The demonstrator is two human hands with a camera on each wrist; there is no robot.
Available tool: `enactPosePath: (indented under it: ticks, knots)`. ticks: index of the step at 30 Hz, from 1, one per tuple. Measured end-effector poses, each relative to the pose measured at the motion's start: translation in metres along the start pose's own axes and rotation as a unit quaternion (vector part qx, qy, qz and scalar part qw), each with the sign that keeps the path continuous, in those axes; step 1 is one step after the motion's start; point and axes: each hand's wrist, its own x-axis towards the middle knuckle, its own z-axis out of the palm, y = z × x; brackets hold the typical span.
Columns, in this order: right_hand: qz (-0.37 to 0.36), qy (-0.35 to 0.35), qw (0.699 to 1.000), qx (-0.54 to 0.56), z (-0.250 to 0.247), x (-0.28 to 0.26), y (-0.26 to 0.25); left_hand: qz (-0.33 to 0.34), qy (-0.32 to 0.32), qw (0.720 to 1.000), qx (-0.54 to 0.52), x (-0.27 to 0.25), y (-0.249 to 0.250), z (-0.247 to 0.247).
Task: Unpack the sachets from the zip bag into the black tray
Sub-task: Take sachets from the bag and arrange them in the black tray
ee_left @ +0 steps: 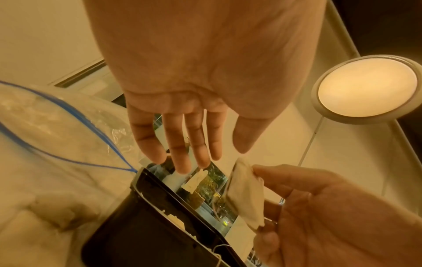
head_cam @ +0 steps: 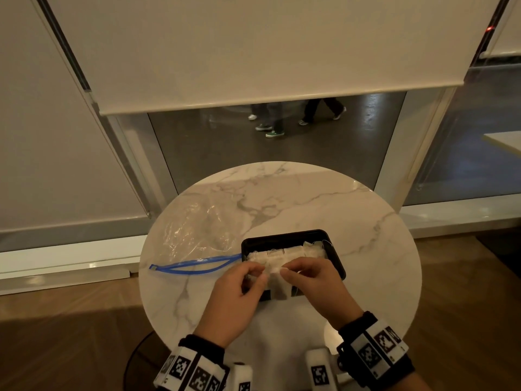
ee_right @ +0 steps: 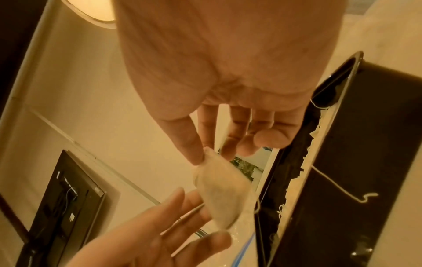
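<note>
Round marble table (head_cam: pixel 310 198). Black tray (head_cam: pixel 337 259) sits near-centre, w/ a row of white sachets (head_cam: pixel 284 253) packed along its far side; thin strings trail over the far-right rim. Near half of tray mostly hidden by the hands, contents there can't be judged.

Zip bag (head_cam: pixel 197 230), clear w/ blue zip strip, lies flat and crumpled to the left of tray, mouth gaping toward the near side, right end of zip touching tray's left corner. Looks empty in head view; left wrist view (ee_left: pixel 57 126) shows nothing distinct inside, film is blurred.

R hand (head_cam: pixel 315 283) over the tray: thumb + forefinger pinch one sachet (ee_right: pixel 222 189) at its upper corner, other fingers loosely bent, not touching it. Sachet hangs above tray's near part, tilted, a string dangling from it.

L hand (head_cam: pixel 239 289) just left of R hand, fingertips close to the same sachet. Wrist views (ee_left: pixel 182 135) show L fingers fairly straight and spread, holding nothing; head view suggests fingertip contact w/ sachet edge, can't confirm.

Both wrists carry black bands w/ square-pattern marker blocks (head_cam: pixel 377 348).
</note>
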Motion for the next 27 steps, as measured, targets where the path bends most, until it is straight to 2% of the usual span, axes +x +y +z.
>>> enactPosePath:
  ticks: [3,6,13,17,18,22,27]
  knots:
    - [0.013,-0.026,0.997,0.070,0.002,-0.002,-0.005,-0.017,-0.045,0.996,-0.072,-0.002,0.001,0.004]
    - [0.019,-0.036,0.994,0.098,0.005,-0.001,-0.007,-0.005,-0.045,0.995,-0.087,-0.003,0.002,0.008]
    - [-0.027,-0.054,0.998,0.033,0.006,-0.005,-0.010,-0.013,-0.068,0.995,-0.079,-0.004,0.000,0.008]
    - [-0.032,0.023,0.998,-0.041,0.002,0.001,-0.001,-0.030,-0.030,0.997,-0.068,-0.004,-0.002,0.010]
    - [-0.030,0.023,0.997,-0.062,0.001,0.001,0.000,-0.039,-0.020,0.997,-0.063,-0.003,-0.003,0.010]
    - [-0.030,-0.068,0.997,-0.022,0.001,0.000,-0.001,-0.044,-0.021,0.996,-0.075,-0.001,-0.006,0.008]
    - [-0.044,-0.087,0.995,-0.003,0.003,0.000,-0.002,-0.008,-0.040,0.993,-0.111,-0.003,0.001,0.008]
